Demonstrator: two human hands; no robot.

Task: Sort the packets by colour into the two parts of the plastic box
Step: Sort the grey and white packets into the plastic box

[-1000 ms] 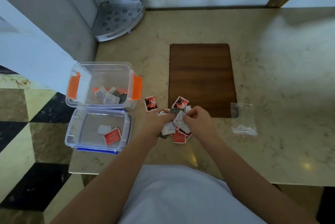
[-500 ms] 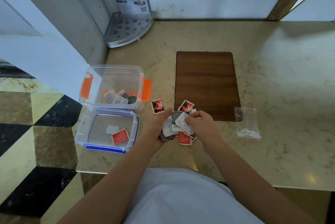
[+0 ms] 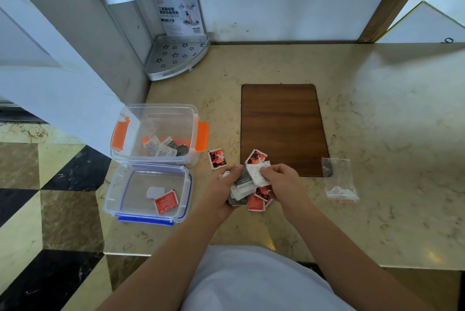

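Both hands work a small pile of packets (image 3: 247, 191) near the front edge of a marble counter (image 3: 377, 134), just off the near corner of a brown board (image 3: 281, 127). The left hand (image 3: 219, 192) cups a fan of grey and white packets from beneath, its fingers closed on them; the right hand (image 3: 279, 181) pinches a white packet (image 3: 255, 173) at the top of the fan between thumb and fingers. Red packets (image 3: 259, 198) lie on the counter under and beside the hands, one red packet (image 3: 255, 156) rests on the board's near corner at 12 o'clock from the pile, and another (image 3: 217, 158) lies alone on the counter at 10 o'clock. At 9 o'clock from the pile sits a shallow clear tray (image 3: 186, 185) with blue trim, holding a single red packet (image 3: 166, 202) beside a white patch that cannot be made out. Touching its far side, at 10 o'clock, stands a deeper clear tub (image 3: 161, 109) with orange clips, holding several white and grey packets (image 3: 164, 149). A clear bag (image 3: 339, 179) lies on the counter at 3 o'clock, well apart from the hands. A metal corner rack (image 3: 176, 59) stands against the wall at 11 o'clock, a printed card (image 3: 180, 15) propped in it.
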